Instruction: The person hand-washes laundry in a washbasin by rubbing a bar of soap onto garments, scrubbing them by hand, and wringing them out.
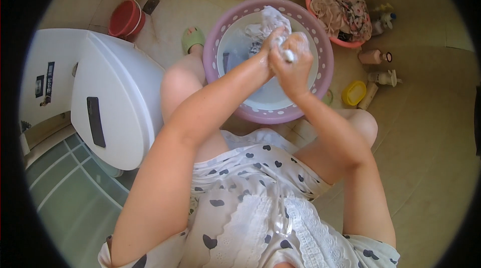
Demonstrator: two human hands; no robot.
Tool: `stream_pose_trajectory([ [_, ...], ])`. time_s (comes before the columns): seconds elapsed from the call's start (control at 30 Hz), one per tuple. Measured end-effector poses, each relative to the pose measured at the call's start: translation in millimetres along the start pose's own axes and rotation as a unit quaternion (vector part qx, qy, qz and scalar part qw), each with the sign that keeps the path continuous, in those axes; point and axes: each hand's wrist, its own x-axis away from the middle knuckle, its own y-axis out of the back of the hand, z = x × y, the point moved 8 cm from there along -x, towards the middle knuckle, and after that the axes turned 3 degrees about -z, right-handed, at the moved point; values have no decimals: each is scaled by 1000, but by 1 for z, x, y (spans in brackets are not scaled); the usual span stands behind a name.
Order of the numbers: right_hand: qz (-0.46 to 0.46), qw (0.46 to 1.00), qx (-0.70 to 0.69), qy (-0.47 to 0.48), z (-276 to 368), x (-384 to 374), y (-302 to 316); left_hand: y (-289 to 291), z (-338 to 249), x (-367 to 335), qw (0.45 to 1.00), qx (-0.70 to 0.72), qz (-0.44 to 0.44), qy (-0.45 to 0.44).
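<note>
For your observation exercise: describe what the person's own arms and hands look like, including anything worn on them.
Both forearms are bare, with no sleeves reaching them. The left hand and right hand wear no gloves and look wet and soapy. No watch or bracelet is visible. The garment is a pale heart-patterned dress with white lace trim.

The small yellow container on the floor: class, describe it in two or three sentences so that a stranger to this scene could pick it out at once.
Start at the big purple polka-dot basin where both hands scrub a white cloth. Look just past its right rim, on the tan floor. The small yellow container sits there, the only bright yellow thing, rounded and low, unlike the pale pink bottle and white bottle lying beyond it.
</note>
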Motion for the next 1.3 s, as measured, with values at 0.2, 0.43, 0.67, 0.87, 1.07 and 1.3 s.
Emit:
stream_pose_trajectory([
  [0.2, 26, 973, -14, -230, -100, -10, -11, -20, -4, 19, 990, -52, -62, -113],
  [0.43, 46, 895, -215, -388, -120, 8, -30, 9, -8, 27, 958, -143, -184, -168],
  [0.67, 80, 986, -53, -136, -26, 7, -9, -21, -13, 20, 995, 88, 41, -30],
  [0.87, 226, 922, -151, -275, -23, -6, -15, -4, -62, 20, 983, -73, -59, -155],
  [1.07, 109, 985, 65, -116, -31, -22, -19, -4, -16, -1, 992, 1, 94, -84],
  [1.3, 60, 946, -56, -315, -106, -24, -25, 1, -14, 24, 959, -174, -173, -142],
])
